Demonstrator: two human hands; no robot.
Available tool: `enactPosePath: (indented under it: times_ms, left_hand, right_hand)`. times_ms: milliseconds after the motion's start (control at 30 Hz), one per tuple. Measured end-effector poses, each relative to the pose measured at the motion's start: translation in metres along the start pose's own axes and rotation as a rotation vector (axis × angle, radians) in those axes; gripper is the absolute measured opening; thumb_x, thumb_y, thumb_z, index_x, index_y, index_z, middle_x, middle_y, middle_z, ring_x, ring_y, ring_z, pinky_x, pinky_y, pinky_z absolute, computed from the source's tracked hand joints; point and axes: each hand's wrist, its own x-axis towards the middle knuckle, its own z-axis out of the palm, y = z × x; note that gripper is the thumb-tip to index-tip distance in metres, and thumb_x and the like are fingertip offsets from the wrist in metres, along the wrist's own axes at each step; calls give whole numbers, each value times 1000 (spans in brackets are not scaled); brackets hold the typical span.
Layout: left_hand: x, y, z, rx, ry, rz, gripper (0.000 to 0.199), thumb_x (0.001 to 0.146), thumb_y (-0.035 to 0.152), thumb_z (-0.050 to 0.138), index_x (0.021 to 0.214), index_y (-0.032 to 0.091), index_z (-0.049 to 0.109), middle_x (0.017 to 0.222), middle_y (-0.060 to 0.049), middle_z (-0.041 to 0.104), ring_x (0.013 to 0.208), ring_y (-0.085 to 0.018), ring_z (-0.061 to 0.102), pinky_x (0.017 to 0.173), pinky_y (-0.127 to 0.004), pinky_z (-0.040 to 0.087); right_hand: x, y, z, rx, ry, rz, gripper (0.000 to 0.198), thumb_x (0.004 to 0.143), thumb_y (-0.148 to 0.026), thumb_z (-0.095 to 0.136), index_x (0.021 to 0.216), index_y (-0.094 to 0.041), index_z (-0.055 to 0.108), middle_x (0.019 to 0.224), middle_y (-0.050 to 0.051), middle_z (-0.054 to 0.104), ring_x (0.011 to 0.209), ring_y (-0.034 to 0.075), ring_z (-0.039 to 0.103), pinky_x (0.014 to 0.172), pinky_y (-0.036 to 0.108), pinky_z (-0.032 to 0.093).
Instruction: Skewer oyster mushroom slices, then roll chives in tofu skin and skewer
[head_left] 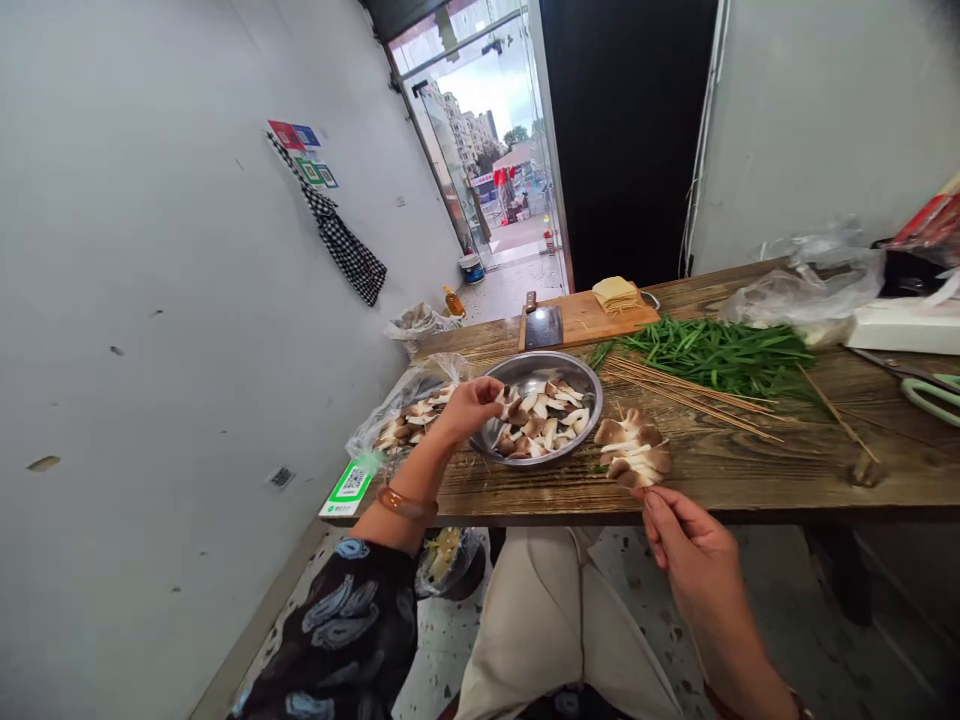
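Note:
My left hand (pixel 478 408) reaches over the near-left part of a steel bowl (pixel 598 400), its fingers pinched on an oyster mushroom (pixel 513 408). More torn oyster mushrooms (pixel 551 432) lie inside that bowl. Right of the bowl, my right hand (pixel 686 535) is closed around the lower end of a bamboo skewer. Several brown-capped mushrooms (pixel 634 450) are threaded along this skewer, just above the table's front edge; most of the stick is hidden by them and my fingers. A clear plastic bag of mushrooms (pixel 412 415) lies left of the bowl, partly behind my left wrist.
Loose bamboo skewers (pixel 694 395) lie beside green leafy stalks (pixel 720 350). Behind the bowl, a cleaver (pixel 544 325) and stacked yellowish sheets (pixel 616 293) rest on a cutting board (pixel 581 318). Scissors (pixel 930 388) lie at right. A lined bin (pixel 450 565) stands below the wooden table (pixel 750 480).

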Motion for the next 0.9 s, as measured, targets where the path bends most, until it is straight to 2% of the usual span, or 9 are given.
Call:
enactPosePath:
  times_ms: [33,100,300,467,567,633,700,767,900]
  left_hand:
    - [-7,3,5,-202,0,-21,17,65,15,67,81,14,60,77,-2,67,67,-12,60,66,-24,47]
    - [-21,9,16,-458,-16,-68,23,63,21,73,79,14,60,79,-2,68,67,-11,61,67,-24,49]
    - [-48,28,38,-753,12,-174,26,65,26,77,78,13,59,87,-5,70,69,-10,63,66,-22,50]
    - [-60,33,44,-824,101,-128,24,63,23,78,74,12,59,68,3,61,49,-2,48,48,-14,38]
    - [-68,34,47,-853,151,-131,31,62,23,78,85,15,60,65,5,58,51,-4,50,50,-16,41]
    - [-73,35,48,-853,187,-129,44,61,23,78,99,17,59,71,5,59,54,-5,53,54,-19,45]
    - [-79,36,48,-837,193,-115,49,61,24,78,105,18,59,78,3,61,58,-6,56,57,-21,48]
    - [-85,36,46,-793,181,-100,38,63,25,77,97,16,62,80,1,62,60,-7,58,61,-23,50]
    - [-95,37,43,-681,183,-102,21,68,25,72,84,14,64,69,1,63,63,-10,61,68,-25,50]
  right_hand:
    - [-3,0,2,-16,-18,11,34,77,-46,68,90,-15,68,54,-5,47,41,7,38,37,20,28]
    - [-10,0,6,-61,-61,31,33,78,-47,67,88,-16,68,53,-5,48,41,7,39,37,20,29]
    - [-30,-3,25,-235,-213,4,35,80,-49,61,84,-15,69,50,-5,46,39,7,37,37,19,29]
    - [-39,0,33,-336,-281,-69,31,82,-45,59,84,-17,72,51,-4,49,44,9,43,42,20,34]
    - [-43,3,36,-355,-298,-75,32,82,-46,59,85,-17,73,51,-3,49,44,10,42,40,20,30]
    - [-45,4,39,-359,-309,-65,33,83,-47,58,85,-17,73,51,-3,49,44,10,41,39,20,29]
    - [-46,5,40,-370,-311,-62,33,83,-47,58,85,-17,73,51,-3,48,43,9,40,39,20,29]
    - [-46,5,40,-383,-308,-60,34,82,-48,59,85,-17,72,51,-4,48,43,9,39,40,20,30]
    - [-44,4,39,-391,-309,-37,34,82,-49,59,86,-17,72,53,-3,48,44,9,38,40,20,31]
